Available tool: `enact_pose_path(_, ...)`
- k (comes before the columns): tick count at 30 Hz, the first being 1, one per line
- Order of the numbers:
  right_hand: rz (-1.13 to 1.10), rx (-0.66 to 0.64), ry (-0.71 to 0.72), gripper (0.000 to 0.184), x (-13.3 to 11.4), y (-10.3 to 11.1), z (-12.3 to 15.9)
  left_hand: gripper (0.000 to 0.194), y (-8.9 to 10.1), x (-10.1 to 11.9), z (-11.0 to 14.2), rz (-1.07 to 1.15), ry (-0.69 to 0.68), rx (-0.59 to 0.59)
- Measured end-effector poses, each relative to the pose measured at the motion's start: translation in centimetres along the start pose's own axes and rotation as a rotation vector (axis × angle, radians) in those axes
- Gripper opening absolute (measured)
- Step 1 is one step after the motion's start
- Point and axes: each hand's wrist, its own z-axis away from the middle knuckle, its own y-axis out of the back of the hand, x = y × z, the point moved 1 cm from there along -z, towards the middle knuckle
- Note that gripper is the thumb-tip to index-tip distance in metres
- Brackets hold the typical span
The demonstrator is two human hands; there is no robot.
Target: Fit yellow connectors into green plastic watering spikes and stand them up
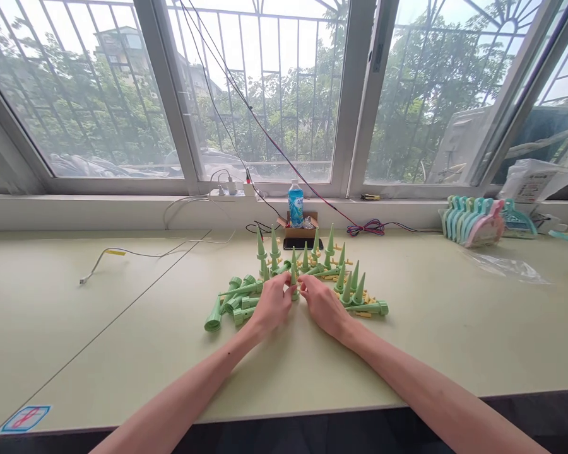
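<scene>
My left hand is closed around a green plant watering spike, which stands upright with its point up. My right hand is at the other side of this spike, thumb and finger pinched close to it; what lies between those fingertips is too small to make out. More green spikes lie in a heap by my left hand. Several others stand point up behind and to the right of my hands. Small yellow valve pieces are scattered among them.
Behind the spikes are a dark phone, a small cardboard box and a blue bottle. Cables lie along the sill. Pastel plastic pieces and a clear bag are at the right. A white cable crosses the left side.
</scene>
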Motion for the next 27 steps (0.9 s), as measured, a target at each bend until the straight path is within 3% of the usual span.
enact_pose_path(27,-0.244,0.041,-0.028,0.02,0.12,0.01,0.06,0.015,-0.26,-0.18,0.31,0.102,-0.023,-0.085)
